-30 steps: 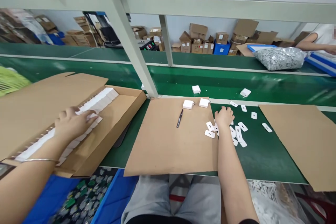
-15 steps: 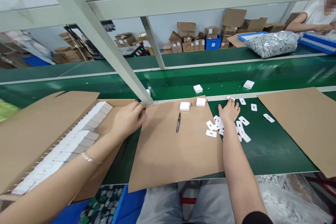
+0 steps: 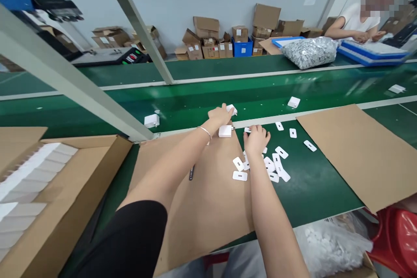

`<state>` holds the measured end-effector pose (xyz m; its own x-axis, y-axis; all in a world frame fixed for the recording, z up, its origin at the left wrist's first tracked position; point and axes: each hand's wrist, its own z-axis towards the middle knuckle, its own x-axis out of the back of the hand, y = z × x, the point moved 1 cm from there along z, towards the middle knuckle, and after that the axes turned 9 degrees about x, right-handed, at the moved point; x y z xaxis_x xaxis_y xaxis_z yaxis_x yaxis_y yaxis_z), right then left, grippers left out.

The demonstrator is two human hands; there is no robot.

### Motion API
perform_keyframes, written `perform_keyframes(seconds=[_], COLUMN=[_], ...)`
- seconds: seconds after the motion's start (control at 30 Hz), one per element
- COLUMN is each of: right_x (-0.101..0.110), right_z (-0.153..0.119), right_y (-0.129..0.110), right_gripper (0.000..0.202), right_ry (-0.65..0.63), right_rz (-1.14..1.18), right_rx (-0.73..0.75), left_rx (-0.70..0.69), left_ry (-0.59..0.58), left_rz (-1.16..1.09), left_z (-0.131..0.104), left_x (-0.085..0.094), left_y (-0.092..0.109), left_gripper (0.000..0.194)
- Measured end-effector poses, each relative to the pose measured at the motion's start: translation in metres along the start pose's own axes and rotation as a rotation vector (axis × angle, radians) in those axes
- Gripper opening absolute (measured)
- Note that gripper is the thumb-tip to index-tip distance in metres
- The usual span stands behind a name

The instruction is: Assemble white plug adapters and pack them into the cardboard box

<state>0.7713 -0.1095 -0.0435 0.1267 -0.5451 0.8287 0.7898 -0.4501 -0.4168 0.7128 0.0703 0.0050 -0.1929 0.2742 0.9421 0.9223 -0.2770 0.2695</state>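
My left hand (image 3: 220, 115) reaches over the green conveyor belt. Its fingers are closed on a white plug charger (image 3: 232, 109). Below it, another white charger (image 3: 225, 131) lies on the cardboard sheet (image 3: 215, 200), pins to the right. A third charger is mostly hidden behind my left wrist. With thumb and fingertips, my right hand (image 3: 256, 140) pinches a small white faceplate (image 3: 247, 130) with a dark slot. Several more such faceplates (image 3: 240, 176) lie scattered around my right wrist. My left forearm partly covers a black tweezer-like tool (image 3: 191, 173).
A cardboard box (image 3: 94, 169) with rows of white chargers stands at left. More chargers sit on the belt, one (image 3: 151, 120) beside the metal post (image 3: 81, 82). Another cardboard sheet (image 3: 355, 152) lies at right. Across the belt are a bag of white parts (image 3: 309, 52) and a seated person.
My left hand has moved from beside the box to the charger on the belt. My right hand has drawn a faceplate slightly nearer. The view has turned to the right.
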Motion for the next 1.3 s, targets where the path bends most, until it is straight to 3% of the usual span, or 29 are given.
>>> perform_keyframes(seconds=[0.17,0.33,0.47,0.6,0.77,0.87,1.03,1.17,1.3], right_x=[0.0,0.004,0.008,0.011,0.011,0.014,0.033,0.05,0.054], right_z=[-0.003,-0.003,-0.004,-0.004,-0.002,-0.004,-0.027,-0.055,-0.07], right_y=[-0.011,-0.012,-0.018,-0.024,-0.026,-0.032,-0.066,-0.098,-0.116], right_gripper=[0.033,0.028,0.03,0.03,0.03,0.032,0.027,0.022,0.018], right_ry=[-0.051,-0.052,-0.052,-0.045,0.031,0.12,0.238,0.227,0.167], right_rz=[0.001,0.007,-0.028,-0.036,-0.003,0.053,0.273,0.486,0.611], right_rx=[0.019,0.008,-0.05,-0.033,0.018,0.065,0.259,0.431,0.532], left_rx=[-0.021,-0.209,-0.467,-0.714,-0.599,-0.531,-0.637,-0.65,-0.584], left_ry=[0.045,0.093,0.24,0.372,0.439,0.495,0.579,0.49,0.424], left_rz=[-0.048,-0.049,-0.227,-0.605,-0.797,-0.837,-0.955,-1.068,-1.075], left_z=[0.005,-0.013,-0.035,-0.09,-0.186,-0.218,-0.215,-0.199,-0.193], left_x=[-0.023,-0.022,-0.006,0.006,0.002,-0.006,-0.025,-0.04,-0.042], left_y=[0.049,0.058,0.027,-0.033,-0.104,-0.128,-0.15,-0.16,-0.164], left_gripper=[0.072,0.05,0.062,0.07,0.047,0.045,0.045,0.044,0.043])
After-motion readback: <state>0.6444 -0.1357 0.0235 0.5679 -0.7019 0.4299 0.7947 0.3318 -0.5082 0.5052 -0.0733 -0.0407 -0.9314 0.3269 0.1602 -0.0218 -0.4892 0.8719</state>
